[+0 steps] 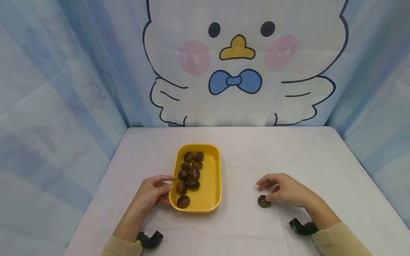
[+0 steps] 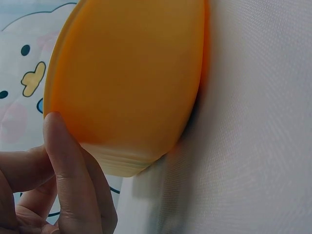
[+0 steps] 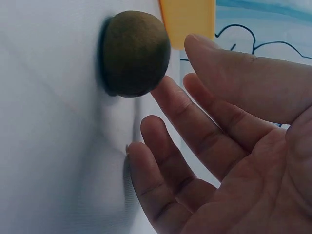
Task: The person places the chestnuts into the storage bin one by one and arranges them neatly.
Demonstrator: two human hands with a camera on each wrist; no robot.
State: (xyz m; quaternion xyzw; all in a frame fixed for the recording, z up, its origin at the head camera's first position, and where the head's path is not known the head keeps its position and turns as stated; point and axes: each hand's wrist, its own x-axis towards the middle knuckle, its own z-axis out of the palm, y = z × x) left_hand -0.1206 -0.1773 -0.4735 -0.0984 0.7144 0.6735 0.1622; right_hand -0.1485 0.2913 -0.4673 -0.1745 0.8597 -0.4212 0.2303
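Observation:
Just right of the middle of the table, a brown chestnut lies by itself. My right hand is over it, thumb and fingers spread apart. In the right wrist view the same chestnut sits beyond the fingertips, outside the grasp. My left hand holds the left rim of a yellow tray. Several chestnuts lie in the tray, mostly in two rows along its left side. The left wrist view shows the tray's outer wall with a fingertip at its rim.
A white cloth covers the table. Behind it hangs a curtain with a cartoon bird, and blue-and-white curtains close in both sides. Black wrist devices sit by both sleeves.

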